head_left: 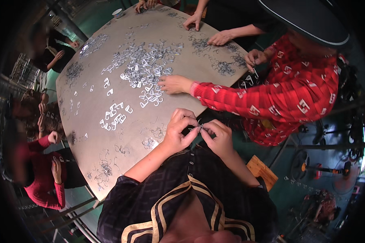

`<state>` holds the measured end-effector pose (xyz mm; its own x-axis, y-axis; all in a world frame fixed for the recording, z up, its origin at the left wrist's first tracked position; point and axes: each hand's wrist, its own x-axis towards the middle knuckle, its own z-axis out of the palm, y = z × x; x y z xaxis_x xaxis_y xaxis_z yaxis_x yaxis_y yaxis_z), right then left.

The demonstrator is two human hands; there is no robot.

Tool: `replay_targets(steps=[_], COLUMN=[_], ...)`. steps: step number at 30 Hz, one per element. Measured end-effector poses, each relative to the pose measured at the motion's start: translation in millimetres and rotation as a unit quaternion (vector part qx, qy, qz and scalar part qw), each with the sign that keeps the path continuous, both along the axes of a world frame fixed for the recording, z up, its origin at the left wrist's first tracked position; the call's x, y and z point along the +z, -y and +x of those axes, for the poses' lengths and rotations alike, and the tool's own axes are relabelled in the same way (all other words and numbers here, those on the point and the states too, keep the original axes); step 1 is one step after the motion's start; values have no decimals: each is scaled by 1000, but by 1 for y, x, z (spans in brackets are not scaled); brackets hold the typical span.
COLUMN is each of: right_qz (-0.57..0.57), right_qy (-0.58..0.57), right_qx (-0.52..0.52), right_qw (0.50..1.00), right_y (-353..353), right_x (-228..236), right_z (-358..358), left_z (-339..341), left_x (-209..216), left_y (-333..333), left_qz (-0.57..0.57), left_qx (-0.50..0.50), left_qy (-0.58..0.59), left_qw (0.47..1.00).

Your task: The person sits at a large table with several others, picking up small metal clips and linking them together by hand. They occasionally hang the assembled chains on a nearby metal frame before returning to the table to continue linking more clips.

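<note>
At the table's near edge my left hand (180,128) and my right hand (218,137) meet, thumbs and fingertips pinched together on a small metal piece (200,126). The fingers cover most of this piece, so its exact shape stays hidden. Left of my hands lies a loose cluster of silvery hook-shaped metal pieces (117,116). Closer to my left forearm are thin, dark bent-wire pieces (106,168), some tangled. A large heap of metal hooks (144,65) covers the middle of the table.
The grey table (85,133) carries several more small piles. A co-worker's red sleeve (231,97) reaches over it on my right, the hand (174,84) at the heap. Other people's hands work around the far and left edges. A wooden stool (261,172) stands low at right.
</note>
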<state>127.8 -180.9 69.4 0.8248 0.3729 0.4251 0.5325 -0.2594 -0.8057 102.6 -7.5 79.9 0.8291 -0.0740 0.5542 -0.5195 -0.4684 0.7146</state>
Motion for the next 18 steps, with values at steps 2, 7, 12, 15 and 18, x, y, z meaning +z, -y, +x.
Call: replay_targets(steps=[2,7,12,15,18], right_qz=[47,93,110,159,138], right_qy=[44,91,154,173,231], right_qx=[-41,-130,-233,-286,-341], right_qw=[997,983,954,929,901], right_y=[4,18,36,53,75], right_x=[4,24,50,70,92], right_z=[-3,-18,-24,-20,-19], left_z=[7,20,32,35,39], left_x=[12,46,67,35,-28], left_y=[5,19,33,26,13], left_qz=[36,92,67,12,16], left_qx=[-30,-101,-121,-76,-27], left_qy=[59,164,197,149,74], left_qw=[997,977,971,986,997])
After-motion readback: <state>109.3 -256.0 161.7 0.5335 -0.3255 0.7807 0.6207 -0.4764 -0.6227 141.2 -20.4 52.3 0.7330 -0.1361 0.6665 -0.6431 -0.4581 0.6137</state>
